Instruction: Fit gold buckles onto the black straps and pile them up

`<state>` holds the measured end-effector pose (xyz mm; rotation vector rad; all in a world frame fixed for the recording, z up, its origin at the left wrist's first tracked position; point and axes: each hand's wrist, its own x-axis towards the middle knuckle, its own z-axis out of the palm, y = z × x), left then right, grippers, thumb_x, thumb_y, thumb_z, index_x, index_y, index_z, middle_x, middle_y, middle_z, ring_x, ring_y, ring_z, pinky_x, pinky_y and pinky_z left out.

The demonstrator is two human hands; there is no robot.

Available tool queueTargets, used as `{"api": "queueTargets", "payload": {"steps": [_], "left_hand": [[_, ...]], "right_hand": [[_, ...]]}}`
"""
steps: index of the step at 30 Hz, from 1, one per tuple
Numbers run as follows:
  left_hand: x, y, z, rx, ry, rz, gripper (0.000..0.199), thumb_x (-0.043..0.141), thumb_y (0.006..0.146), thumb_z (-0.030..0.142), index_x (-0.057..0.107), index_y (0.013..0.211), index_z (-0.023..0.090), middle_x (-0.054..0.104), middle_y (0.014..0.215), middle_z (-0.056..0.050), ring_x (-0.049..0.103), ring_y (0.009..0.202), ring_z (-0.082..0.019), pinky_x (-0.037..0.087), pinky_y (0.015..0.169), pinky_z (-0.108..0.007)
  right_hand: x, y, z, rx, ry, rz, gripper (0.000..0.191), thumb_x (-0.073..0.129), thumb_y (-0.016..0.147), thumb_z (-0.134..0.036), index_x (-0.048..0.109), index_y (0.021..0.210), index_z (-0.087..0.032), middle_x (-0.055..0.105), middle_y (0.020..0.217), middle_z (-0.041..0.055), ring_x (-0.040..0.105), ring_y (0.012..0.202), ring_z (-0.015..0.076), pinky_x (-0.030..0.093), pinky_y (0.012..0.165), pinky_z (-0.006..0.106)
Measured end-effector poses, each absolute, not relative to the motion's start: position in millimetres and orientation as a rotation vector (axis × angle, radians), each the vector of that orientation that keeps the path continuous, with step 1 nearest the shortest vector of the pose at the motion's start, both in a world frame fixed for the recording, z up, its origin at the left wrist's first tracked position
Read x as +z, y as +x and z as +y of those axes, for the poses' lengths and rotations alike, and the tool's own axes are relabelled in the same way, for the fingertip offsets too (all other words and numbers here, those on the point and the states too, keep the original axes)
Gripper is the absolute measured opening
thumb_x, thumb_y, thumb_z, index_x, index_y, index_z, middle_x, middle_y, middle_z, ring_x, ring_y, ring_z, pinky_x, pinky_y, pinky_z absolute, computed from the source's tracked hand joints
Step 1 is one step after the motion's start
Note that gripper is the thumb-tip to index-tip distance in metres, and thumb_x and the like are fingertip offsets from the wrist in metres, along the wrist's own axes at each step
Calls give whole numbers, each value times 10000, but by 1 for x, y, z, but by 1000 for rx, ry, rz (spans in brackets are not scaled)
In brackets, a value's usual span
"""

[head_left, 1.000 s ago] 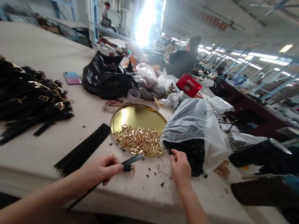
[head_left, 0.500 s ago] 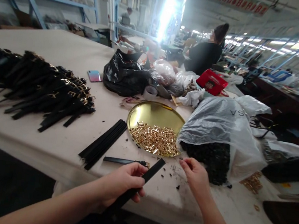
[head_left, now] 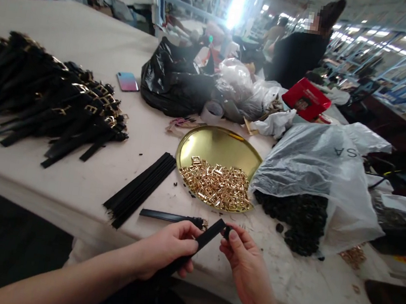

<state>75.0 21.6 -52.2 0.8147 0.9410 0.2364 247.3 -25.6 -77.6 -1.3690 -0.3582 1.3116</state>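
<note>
My left hand (head_left: 170, 247) pinches a flat black strap (head_left: 210, 235) between thumb and fingers, its free end pointing up and to the right. Close to that end, my right hand (head_left: 246, 265) grips a small black loop-like piece (head_left: 227, 232) in its fingertips; whether it touches the strap I cannot tell. Just beyond the left hand lies a black strap with a gold buckle (head_left: 164, 216). A bundle of plain black straps (head_left: 140, 188) rests to its left. Behind the hands, gold buckles (head_left: 217, 186) fill the near part of a round golden tray (head_left: 222, 142).
A big pile of buckled black straps (head_left: 55, 107) covers the left of the table. At right, a translucent plastic bag (head_left: 311, 151) spills small black pieces (head_left: 305, 225). Farther back are a phone (head_left: 127, 82), a black bag (head_left: 177, 86), a tape roll (head_left: 212, 111) and a red packet (head_left: 306, 100).
My right hand has come left from beside the plastic bag to the strap's end, bringing the small black piece. My left hand keeps its hold on the strap. The view has tilted down.
</note>
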Motion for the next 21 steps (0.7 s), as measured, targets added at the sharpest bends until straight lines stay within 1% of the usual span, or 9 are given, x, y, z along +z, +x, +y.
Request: {"api": "queueTargets", "payload": {"steps": [3, 6, 8, 12, 15, 21], "left_hand": [[-56, 74, 21, 222, 805, 926, 194, 503, 706, 198, 484, 897, 163, 506, 504, 63, 484, 434, -71, 387, 427, -162], [-60, 73, 19, 145, 776, 889, 202, 516, 698, 217, 481, 891, 170, 541, 483, 49, 488, 401, -75, 370, 409, -157], [-59, 73, 17, 105, 704, 852, 202, 542, 678, 222, 490, 867, 173, 575, 521, 34, 534, 429, -88, 389, 425, -165], [-56, 73, 11, 51, 558, 784, 190, 600, 670, 273, 515, 791, 152, 639, 659, -14, 623, 579, -123, 442, 495, -190], [-56, 73, 6, -4, 524, 738, 212, 615, 683, 300, 534, 799, 141, 666, 713, -44, 634, 618, -126, 444, 499, -182], [-61, 74, -4, -24, 518, 688, 180, 605, 708, 274, 566, 817, 137, 678, 745, -46, 643, 640, -121, 468, 519, -180]], "right_hand": [[-79, 246, -25, 1308, -1382, -378, 316, 783, 570, -362, 668, 810, -192, 641, 693, -10, 563, 549, 87, 491, 544, 197], [-78, 245, -28, 1301, -1399, -430, 294, 769, 591, -367, 665, 798, -186, 622, 665, -16, 552, 532, 90, 483, 524, 206], [-79, 246, -31, 1310, -1422, -472, 292, 763, 597, -370, 662, 799, -185, 616, 653, -19, 548, 533, 94, 477, 525, 212], [-79, 249, -40, 1336, -1490, -566, 292, 748, 611, -380, 658, 808, -183, 608, 640, -21, 538, 544, 100, 464, 543, 222], [-80, 252, -47, 1358, -1537, -624, 297, 737, 620, -394, 654, 814, -186, 608, 631, -19, 534, 552, 109, 455, 553, 231], [-83, 257, -57, 1373, -1568, -699, 304, 711, 648, -416, 650, 849, -197, 627, 658, -8, 543, 581, 124, 448, 578, 247]]}}
